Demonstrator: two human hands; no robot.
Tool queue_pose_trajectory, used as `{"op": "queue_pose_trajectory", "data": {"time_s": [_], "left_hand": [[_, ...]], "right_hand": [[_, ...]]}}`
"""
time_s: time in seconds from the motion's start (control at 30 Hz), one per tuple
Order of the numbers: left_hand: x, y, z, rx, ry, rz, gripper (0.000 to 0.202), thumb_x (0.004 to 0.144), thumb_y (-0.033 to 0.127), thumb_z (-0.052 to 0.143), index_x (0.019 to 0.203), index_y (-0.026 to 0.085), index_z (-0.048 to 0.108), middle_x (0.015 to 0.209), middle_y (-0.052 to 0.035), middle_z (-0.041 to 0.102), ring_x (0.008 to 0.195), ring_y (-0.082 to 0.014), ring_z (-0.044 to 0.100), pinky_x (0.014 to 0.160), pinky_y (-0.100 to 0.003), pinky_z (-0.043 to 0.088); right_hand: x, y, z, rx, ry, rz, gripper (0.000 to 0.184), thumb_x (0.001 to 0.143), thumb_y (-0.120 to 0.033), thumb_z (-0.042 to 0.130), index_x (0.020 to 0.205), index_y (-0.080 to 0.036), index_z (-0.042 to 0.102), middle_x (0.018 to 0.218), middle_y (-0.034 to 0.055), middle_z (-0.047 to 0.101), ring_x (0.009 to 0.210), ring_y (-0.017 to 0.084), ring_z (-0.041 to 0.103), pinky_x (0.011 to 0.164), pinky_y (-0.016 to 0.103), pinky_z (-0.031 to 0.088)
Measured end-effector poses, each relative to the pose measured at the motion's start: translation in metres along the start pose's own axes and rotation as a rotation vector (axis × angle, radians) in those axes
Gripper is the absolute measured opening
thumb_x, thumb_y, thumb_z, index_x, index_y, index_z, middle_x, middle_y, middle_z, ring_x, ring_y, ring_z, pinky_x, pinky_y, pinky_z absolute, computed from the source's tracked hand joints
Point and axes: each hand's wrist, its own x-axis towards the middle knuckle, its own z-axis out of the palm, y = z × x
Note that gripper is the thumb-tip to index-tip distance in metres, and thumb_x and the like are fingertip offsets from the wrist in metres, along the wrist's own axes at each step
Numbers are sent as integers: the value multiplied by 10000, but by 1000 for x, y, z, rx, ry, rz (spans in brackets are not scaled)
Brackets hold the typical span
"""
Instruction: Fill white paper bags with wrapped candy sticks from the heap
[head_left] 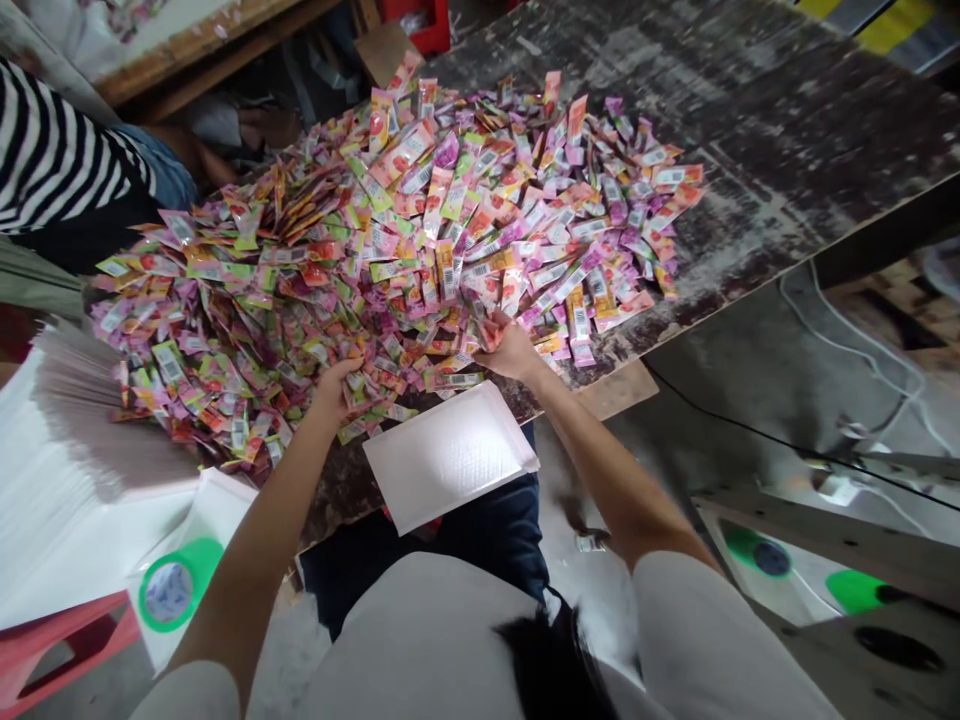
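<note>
A wide heap of small, colourful printed sachets (465,190) in pink, orange, green and purple covers much of the dark table. My left hand (335,388) is at the near edge of the heap, its fingers curled round a few sachets. To the right, my right hand (510,348) grips sachets too, with the thumb and fingers closed on them at the heap's front. Between my forearms a white bubble mailer (454,455) lies at the table edge, partly over my lap. The sachets hide some of my fingertips.
At left stands a thick stack of white mailers (82,450) beside a roll of green tape (178,585) and a red plastic stool (71,650). A person in a striped top (64,150) sits at the far left. The worn dark tabletop (720,110) stretches right; cables (862,330) hang beyond.
</note>
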Motion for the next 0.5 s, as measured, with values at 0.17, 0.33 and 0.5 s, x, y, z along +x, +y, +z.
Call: {"op": "queue_pose_trajectory", "data": {"time_s": [0.17, 0.33, 0.5], "left_hand": [[36, 22, 56, 576, 119, 172, 330, 558, 340, 799, 797, 188, 630, 641, -39, 641, 675, -253, 660, 601, -325, 498], [54, 20, 108, 1192, 70, 465, 248, 774, 305, 656, 988, 179, 658, 961, -151, 718, 973, -305, 660, 805, -359, 463], [59, 12, 127, 1425, -86, 553, 273, 914, 219, 435, 1047, 140, 660, 989, -191, 702, 989, -294, 654, 856, -383, 447]], "right_hand": [[16, -18, 10, -306, -224, -126, 306, 703, -116, 634, 1004, -169, 622, 891, 76, 688, 826, 222, 622, 767, 304, 461], [4, -4, 36, -419, -304, -395, 252, 875, -169, 487, 1055, -152, 664, 1022, 106, 674, 998, 244, 555, 885, 348, 438], [-7, 10, 44, -425, -267, -366, 317, 934, -256, 429, 1108, -177, 681, 1049, 126, 659, 1094, 277, 510, 922, 354, 413]]}}
